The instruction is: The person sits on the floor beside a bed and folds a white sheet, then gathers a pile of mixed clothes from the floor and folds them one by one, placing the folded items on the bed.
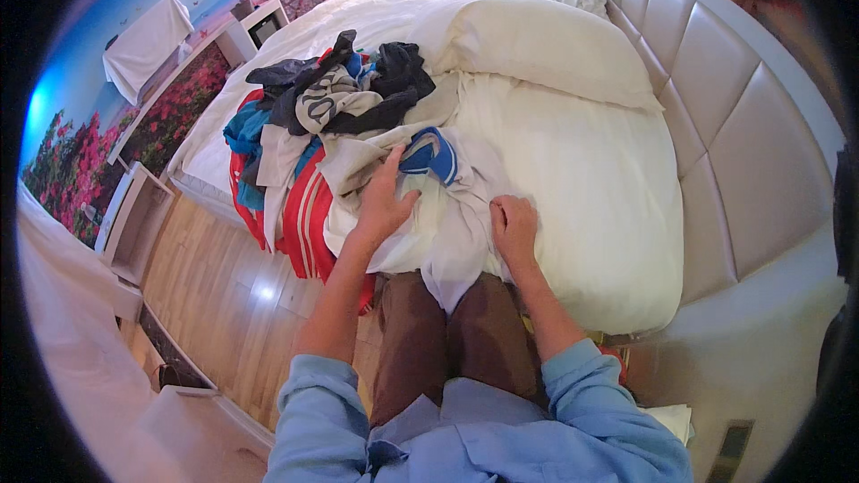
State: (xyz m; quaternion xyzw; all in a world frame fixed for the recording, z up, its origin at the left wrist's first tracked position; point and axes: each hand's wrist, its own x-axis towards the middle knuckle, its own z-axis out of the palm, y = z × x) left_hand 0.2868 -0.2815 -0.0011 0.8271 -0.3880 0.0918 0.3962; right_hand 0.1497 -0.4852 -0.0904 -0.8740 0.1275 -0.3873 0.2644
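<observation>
A white shirt [473, 208] with a blue striped collar [433, 155] lies spread on the near side of the bed, its lower end hanging over the edge between my knees. My left hand [384, 204] is over its left side, fingers extended and thumb apart, fingertips close to the collar and a beige garment [359, 164]. On the shirt's right edge rests my right hand [515, 227] with curled fingers; whether cloth is pinched under them is hidden. Left of the shirt, red cloth with white stripes [307, 215] drapes over the bed's edge.
A heap of dark clothes [335, 90] lies on the bed's left half. Beyond the white sheet [590, 208] is a large pillow [537, 47]. A padded headboard [751, 141] bounds the right. Wooden floor [221, 288] and a white shelf unit [137, 221] lie left.
</observation>
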